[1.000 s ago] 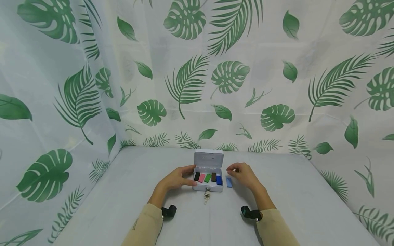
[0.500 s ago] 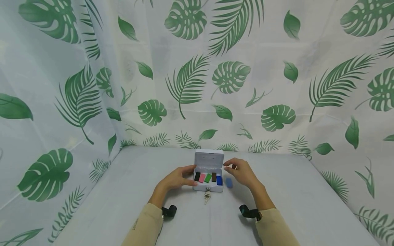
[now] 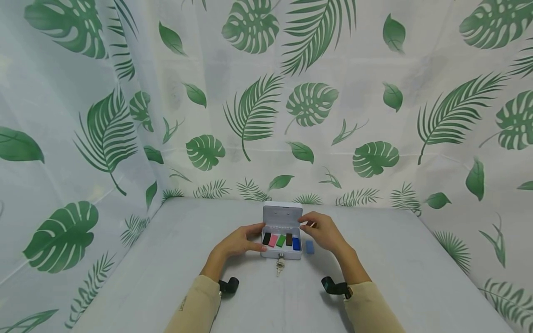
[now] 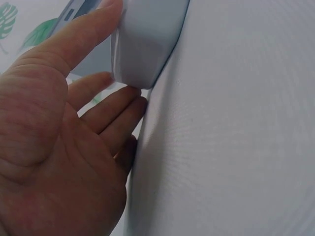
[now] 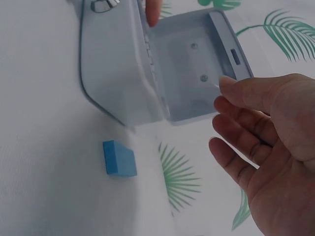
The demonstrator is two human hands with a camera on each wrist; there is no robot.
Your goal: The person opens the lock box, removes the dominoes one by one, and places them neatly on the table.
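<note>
A small pale metal box (image 3: 272, 255) sits on a light bench (image 3: 266, 300), its lid (image 3: 283, 216) raised at the back. Inside, side by side from left to right, lie a black block (image 3: 267, 238), a pink block (image 3: 273, 240), a green block (image 3: 281, 241), a brown block (image 3: 289, 239) and a dark blue block (image 3: 296, 243). Keys (image 3: 281, 267) hang at the box's front. The left hand (image 3: 236, 242) has its grip on the box's left side, thumb at the front rim, fingers toward the back. The right hand (image 3: 326, 233) has its grip released, fingers loosely bent and parted at the lid's right edge; whether they touch it is unclear. A light blue block (image 3: 310, 247) lies on the bench just right of the box.
</note>
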